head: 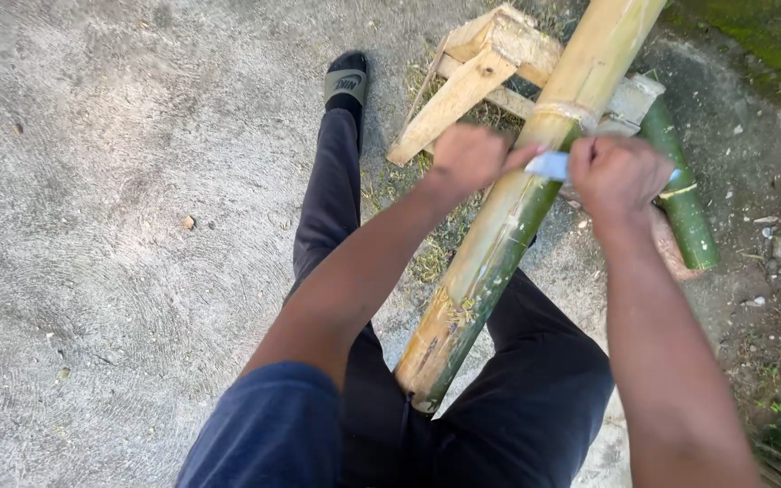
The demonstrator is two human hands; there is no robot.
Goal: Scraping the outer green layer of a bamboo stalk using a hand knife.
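Note:
A thick bamboo pole [499, 244], green with its upper side scraped to pale yellow, slants from between my legs up over a rough wooden stand [476, 68]. My left hand [469, 155] and my right hand [618, 173] are both closed on a blade [550, 165] that lies across the pole just below a node ring. The left hand grips the blade's left end, the right hand its right end. Most of the blade is hidden by my fingers.
A shorter green bamboo piece [684, 203] lies on the ground right of the pole. My left leg stretches forward, its foot in a dark sandal [346, 79]. Grey concrete [110, 226] spreads to the left; dirt, leaves and moss edge the right side.

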